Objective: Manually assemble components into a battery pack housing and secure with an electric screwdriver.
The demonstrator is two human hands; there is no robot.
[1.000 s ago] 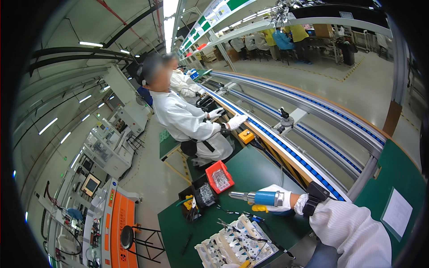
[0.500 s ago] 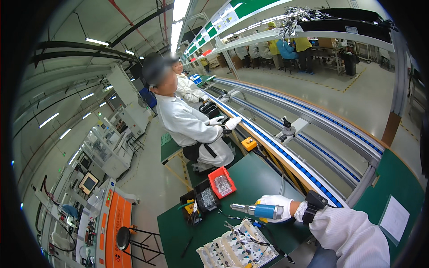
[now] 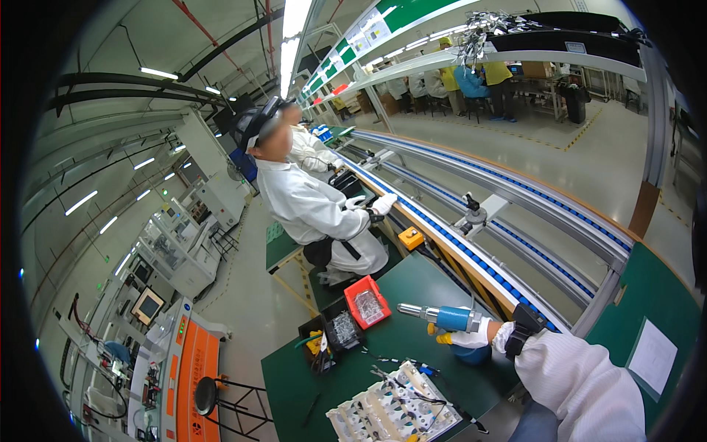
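My right hand (image 3: 473,337), in a white glove with yellow fingertips, is closed around a blue pneumatic rivet gun (image 3: 453,318). The tool's metal nose points left, and its round blue base sits low, at or just above the green tabletop (image 3: 287,376); contact is unclear. In front of it lies a white molded tray (image 3: 361,416) holding small parts and dark cables. A red bin (image 3: 385,312) of small metal pieces stands past the tool's nose, beside a black bin (image 3: 355,340) with similar pieces. My left hand is out of sight.
Cutters (image 3: 322,358) and yellow-handled tools rest in a black bin at the left. A roller conveyor (image 3: 486,272) runs along the right. A co-worker (image 3: 302,199) in white stands beyond the table. A yellow control box (image 3: 411,237) is by the conveyor; a stool (image 3: 206,395) stands left.
My right hand has turned the rivet gun, shifting it slightly right and up, so its blue base now shows beneath the glove. The co-worker's head has turned a little.
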